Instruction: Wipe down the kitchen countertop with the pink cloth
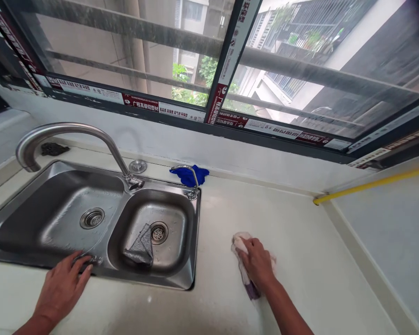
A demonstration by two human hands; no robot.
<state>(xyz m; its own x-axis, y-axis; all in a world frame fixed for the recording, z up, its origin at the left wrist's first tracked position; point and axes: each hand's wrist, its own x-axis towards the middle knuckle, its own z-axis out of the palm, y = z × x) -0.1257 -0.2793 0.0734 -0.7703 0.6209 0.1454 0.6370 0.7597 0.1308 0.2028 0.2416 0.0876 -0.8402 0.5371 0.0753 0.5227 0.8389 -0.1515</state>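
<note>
Pale cloth (pixel 244 275): on worktop (pixel 223 209), right of sink (pixel 172 279); loose near end could fold under.
Right hand (pixel 257 263): fingers closed over cloth; uneven pressure might bunch it.
Left hand (pixel 63 284): fingers spread, empty, on sink's near rim; wetness could cause slipping.

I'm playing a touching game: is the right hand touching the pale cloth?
Touching. The head view shows the right hand lying on the pale cloth, fingers directly over its fabric with no gap showing.

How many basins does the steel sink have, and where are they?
2: the larger basin on the left, beyond the left hand, and the smaller basin on the right.
</note>
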